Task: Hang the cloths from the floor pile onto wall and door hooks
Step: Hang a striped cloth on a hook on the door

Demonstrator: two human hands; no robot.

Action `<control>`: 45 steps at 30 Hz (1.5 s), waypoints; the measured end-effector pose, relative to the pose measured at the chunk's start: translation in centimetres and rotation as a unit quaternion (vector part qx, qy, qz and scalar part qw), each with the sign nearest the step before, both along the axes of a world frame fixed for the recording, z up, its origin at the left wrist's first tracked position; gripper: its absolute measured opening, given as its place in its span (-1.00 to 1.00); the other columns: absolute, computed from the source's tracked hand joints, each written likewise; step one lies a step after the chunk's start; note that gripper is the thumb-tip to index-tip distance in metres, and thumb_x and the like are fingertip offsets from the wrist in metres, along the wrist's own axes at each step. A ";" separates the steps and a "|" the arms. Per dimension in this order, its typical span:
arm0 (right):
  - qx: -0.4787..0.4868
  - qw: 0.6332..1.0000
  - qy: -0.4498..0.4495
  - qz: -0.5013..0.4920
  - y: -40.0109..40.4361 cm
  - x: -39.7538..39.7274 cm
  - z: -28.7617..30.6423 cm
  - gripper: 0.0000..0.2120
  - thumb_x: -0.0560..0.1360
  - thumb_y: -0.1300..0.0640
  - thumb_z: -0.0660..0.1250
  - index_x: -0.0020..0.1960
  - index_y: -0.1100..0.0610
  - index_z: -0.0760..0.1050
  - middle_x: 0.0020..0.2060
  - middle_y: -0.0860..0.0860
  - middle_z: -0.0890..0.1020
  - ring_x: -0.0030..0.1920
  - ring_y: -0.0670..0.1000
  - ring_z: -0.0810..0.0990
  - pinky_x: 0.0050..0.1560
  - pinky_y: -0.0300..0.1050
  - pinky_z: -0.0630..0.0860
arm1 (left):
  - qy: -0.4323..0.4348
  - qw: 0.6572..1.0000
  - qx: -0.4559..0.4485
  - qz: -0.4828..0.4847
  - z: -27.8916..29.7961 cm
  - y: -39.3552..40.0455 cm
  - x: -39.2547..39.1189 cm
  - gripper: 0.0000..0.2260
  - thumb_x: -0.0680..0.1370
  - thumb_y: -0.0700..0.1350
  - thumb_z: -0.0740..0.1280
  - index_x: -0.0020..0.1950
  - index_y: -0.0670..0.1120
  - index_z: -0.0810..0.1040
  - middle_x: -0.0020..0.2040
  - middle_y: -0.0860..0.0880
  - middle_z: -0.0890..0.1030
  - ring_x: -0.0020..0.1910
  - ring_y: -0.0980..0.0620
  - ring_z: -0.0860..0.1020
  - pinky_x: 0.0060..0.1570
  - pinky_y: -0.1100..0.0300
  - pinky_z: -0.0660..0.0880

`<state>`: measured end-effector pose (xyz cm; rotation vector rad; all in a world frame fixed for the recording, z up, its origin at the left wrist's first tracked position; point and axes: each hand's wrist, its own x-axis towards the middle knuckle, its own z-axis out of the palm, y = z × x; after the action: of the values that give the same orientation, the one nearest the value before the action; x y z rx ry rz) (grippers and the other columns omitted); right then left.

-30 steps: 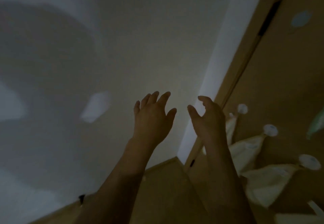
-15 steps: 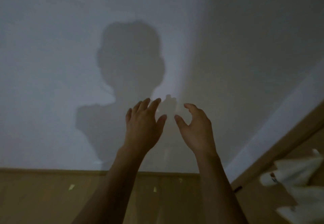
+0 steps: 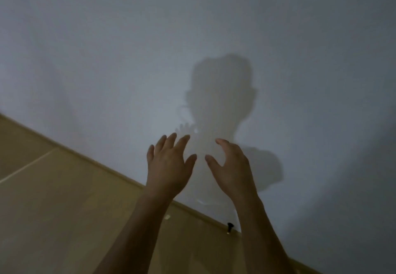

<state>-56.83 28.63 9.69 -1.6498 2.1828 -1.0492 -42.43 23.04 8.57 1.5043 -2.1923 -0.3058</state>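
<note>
Tan floor [image 3: 64,209], small pale scrap [image 3: 167,217]

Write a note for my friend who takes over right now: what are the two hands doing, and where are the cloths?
Left hand: raised in front of the pale grey wall, fingers straight and spread, holding nothing.
Right hand: raised beside it, fingers loosely curved, holding nothing.
The hands are apart and no cloth is between them.
Cloths, floor pile and hooks: none in view; only the wall, the tan wooden floor and a small dark doorstop at the baseboard show.
Done: cannot tell from this view.
Left: probably find the pile, pick up a cloth and hang it on a free hook.
</note>
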 end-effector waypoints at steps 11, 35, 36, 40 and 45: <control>0.048 0.983 0.019 0.175 -10.7 18.0 -2.1 -0.46 0.54 -0.15 0.27 0.47 -0.07 0.24 0.44 -0.06 0.34 0.41 -0.01 0.34 0.34 -0.07 0.34 | -0.007 0.983 0.044 0.181 -1.8 -4.4 18.4 -0.49 0.61 0.23 0.09 0.54 0.16 0.14 0.58 0.01 0.13 0.57 -0.07 -0.02 0.51 -0.17 -0.06; 0.067 0.877 0.026 0.476 -44.2 48.3 -2.8 -0.48 0.56 -0.13 0.25 0.47 -0.02 0.28 0.38 -0.02 0.42 0.34 -0.01 0.41 0.34 -0.07 0.40 | -0.006 0.868 0.072 0.491 -3.0 -29.1 44.5 -0.50 0.62 0.22 0.05 0.54 0.17 0.10 0.58 0.03 0.11 0.57 -0.01 -0.04 0.50 -0.14 -0.03; 0.070 0.872 0.028 0.483 -45.1 49.4 -3.1 -0.49 0.56 -0.14 0.24 0.46 -0.03 0.29 0.38 -0.03 0.41 0.35 -0.01 0.41 0.34 -0.05 0.40 | -0.005 0.863 0.077 0.500 -3.3 -29.7 45.5 -0.50 0.62 0.23 0.04 0.55 0.17 0.09 0.58 0.03 0.10 0.57 -0.02 -0.05 0.51 -0.15 -0.03; 0.074 0.857 0.040 0.508 -48.4 54.3 -4.1 -0.49 0.56 -0.16 0.22 0.46 -0.03 0.29 0.41 -0.04 0.40 0.38 -0.03 0.38 0.38 -0.07 0.36 | 0.005 0.838 0.089 0.538 -4.5 -32.5 50.3 -0.49 0.62 0.23 0.05 0.55 0.17 0.08 0.58 0.03 0.10 0.57 -0.03 -0.02 0.50 -0.15 0.01; 0.082 0.848 0.063 0.519 -53.1 61.4 -5.4 -0.47 0.56 -0.18 0.23 0.47 -0.04 0.28 0.42 -0.04 0.39 0.40 -0.02 0.36 0.36 -0.06 0.35 | 0.025 0.834 0.088 0.544 -5.8 -36.8 57.5 -0.51 0.61 0.22 0.08 0.53 0.16 0.14 0.56 0.01 0.17 0.55 -0.05 0.06 0.48 -0.14 0.06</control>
<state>4.56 -24.43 4.28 -2.3497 1.0053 -0.4069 15.10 -13.79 2.75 2.5030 -0.9694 -0.1401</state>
